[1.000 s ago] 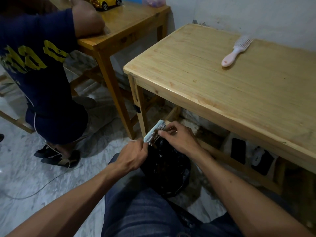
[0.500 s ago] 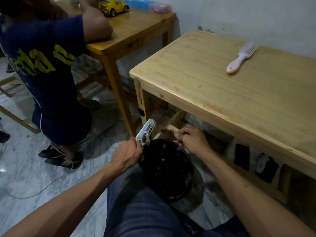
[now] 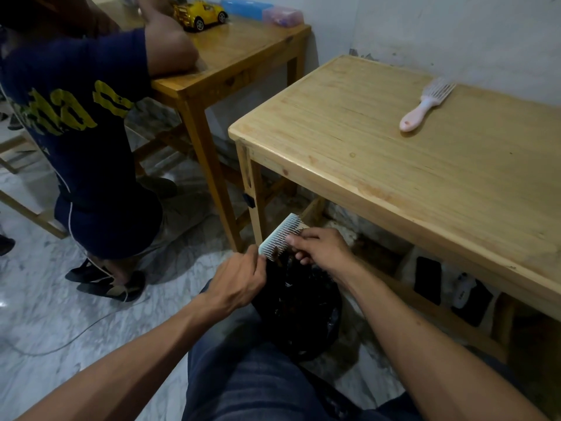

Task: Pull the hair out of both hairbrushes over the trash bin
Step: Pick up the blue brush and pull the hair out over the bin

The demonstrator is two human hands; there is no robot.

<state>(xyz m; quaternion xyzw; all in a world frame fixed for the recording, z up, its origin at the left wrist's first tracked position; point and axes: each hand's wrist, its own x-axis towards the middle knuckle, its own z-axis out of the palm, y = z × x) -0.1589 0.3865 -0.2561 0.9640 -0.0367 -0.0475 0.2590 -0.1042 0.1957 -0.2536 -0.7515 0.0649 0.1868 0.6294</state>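
Note:
My left hand (image 3: 239,279) grips the handle of a pale blue-white hairbrush (image 3: 280,235), holding it bristles-down over a black-lined trash bin (image 3: 300,308) that stands on the floor between my knees. At the brush's bristles, my right hand (image 3: 321,249) has its fingers pinched on dark hair. A second hairbrush (image 3: 425,106), pink-handled with white prongs, lies alone on the light wooden table (image 3: 379,165) at the far right.
Another person in a dark blue shirt (image 3: 76,132) leans on a darker wooden table (image 3: 230,56) at the left, which carries a yellow toy car (image 3: 198,12). Dark items sit on the shelf (image 3: 449,287) under the light table. A thin cable (image 3: 76,329) crosses the marble floor.
Half a second ago my right hand was away from the brush, at the bin's rim. It has come back to the bristles, and the brush has swung over the bin again.

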